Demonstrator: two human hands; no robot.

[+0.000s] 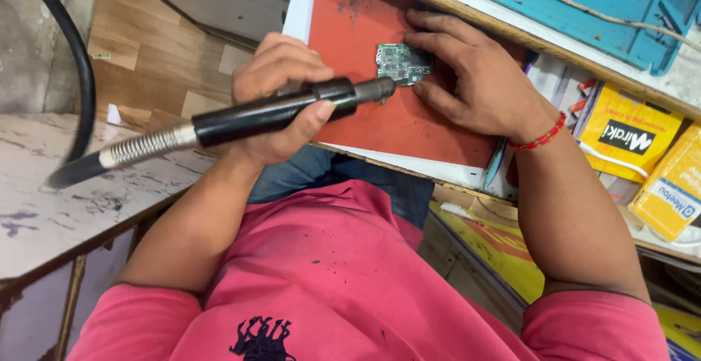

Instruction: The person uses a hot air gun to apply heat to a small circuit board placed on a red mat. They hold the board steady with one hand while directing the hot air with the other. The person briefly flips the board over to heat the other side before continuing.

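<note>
Left hand: grip clenched around black hot-air handpiece, nozzle tip at board edge, silver spring collar and hose trailing lower left. Right hand: fingers flat, pinning small green circuit board, frame centre-top, on red mat atop counter.

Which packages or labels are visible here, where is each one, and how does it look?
Yellow package: below the bench edge at the right, flat, rectangular, with a black label patch.
Second yellow package: just right of the first, boxy, with a white label patch.
No screens or signs visible.
</note>
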